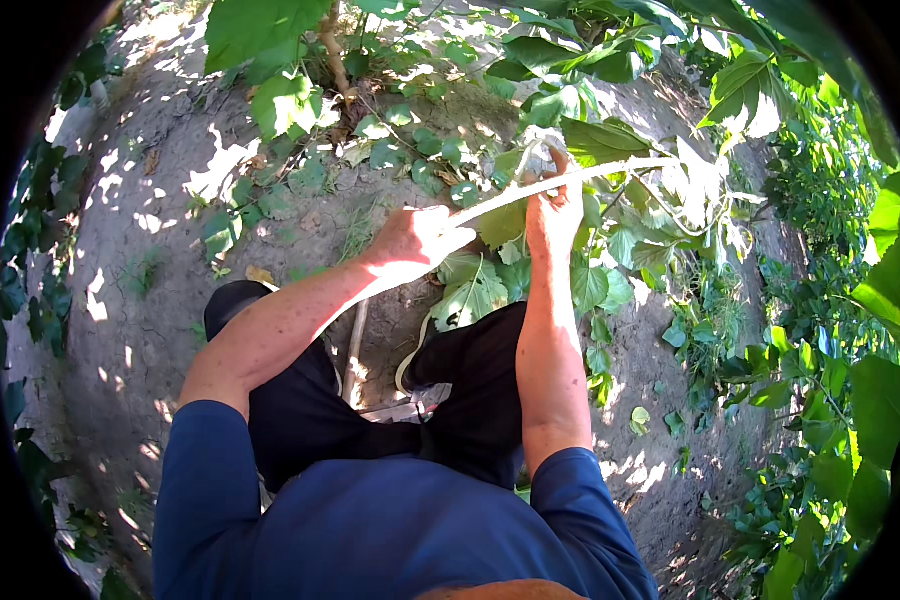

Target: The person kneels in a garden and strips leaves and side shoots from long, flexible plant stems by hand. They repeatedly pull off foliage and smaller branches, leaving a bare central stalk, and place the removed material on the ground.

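A long, pale green plant stem [607, 169] slants up to the right in front of me, brightly lit by the sun. Its lower left end is in my left hand [412, 238], with the fingers closed round it. Farther along, my right hand [553, 208] holds the stem from below, its fingertips curled up beside it. A thin curved stalk shows at those fingertips; glare hides whether they pinch it. Large lobed leaves [607, 142] hang about the stem's far end, and a holed leaf [474, 296] lies below, between the two forearms.
Between my shoes [229, 304] a wooden handle [357, 349] lies on the dry, cracked soil [142, 322]. A woody plant stem [335, 52] rises ahead, with low vines around its foot. Dense foliage [832, 420] lines the right side, and leaves overhang the top.
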Demonstrator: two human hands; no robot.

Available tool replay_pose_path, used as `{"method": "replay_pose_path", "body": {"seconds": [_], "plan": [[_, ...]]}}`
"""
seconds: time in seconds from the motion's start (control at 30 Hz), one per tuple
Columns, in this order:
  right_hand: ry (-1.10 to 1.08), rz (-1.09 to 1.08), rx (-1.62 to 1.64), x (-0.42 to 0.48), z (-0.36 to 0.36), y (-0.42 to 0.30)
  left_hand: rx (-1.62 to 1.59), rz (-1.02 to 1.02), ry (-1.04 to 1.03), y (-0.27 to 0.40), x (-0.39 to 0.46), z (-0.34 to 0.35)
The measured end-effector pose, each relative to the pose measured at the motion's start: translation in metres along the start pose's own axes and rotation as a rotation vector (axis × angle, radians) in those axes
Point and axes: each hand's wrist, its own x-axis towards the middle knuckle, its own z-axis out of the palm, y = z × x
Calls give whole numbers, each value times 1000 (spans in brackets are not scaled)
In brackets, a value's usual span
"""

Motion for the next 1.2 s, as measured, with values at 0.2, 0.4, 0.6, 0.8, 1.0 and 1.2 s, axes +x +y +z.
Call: {"method": "replay_pose_path", "body": {"seconds": [0.2, 0.4, 0.6, 0.8, 1.0, 1.2], "plan": [[32, 253, 540, -13, 14, -43, -520, -546, -125, 26, 11, -24], [209, 348, 731, -11, 17, -14, -750, -458, -44, 5, -4, -6], [356, 432, 895, -2, -34, -13, -291, -553, -179, 19, 5, -29], [394, 334, 907, -6, -66, -10, -172, -276, -64, -4, -6, -7], [453, 344, 973, -2, -74, -3, -292, -559, -164, -11, -9, 1], [447, 392, 780, 3, -75, 0, -293, -655, -186, -12, -11, 2]]}}
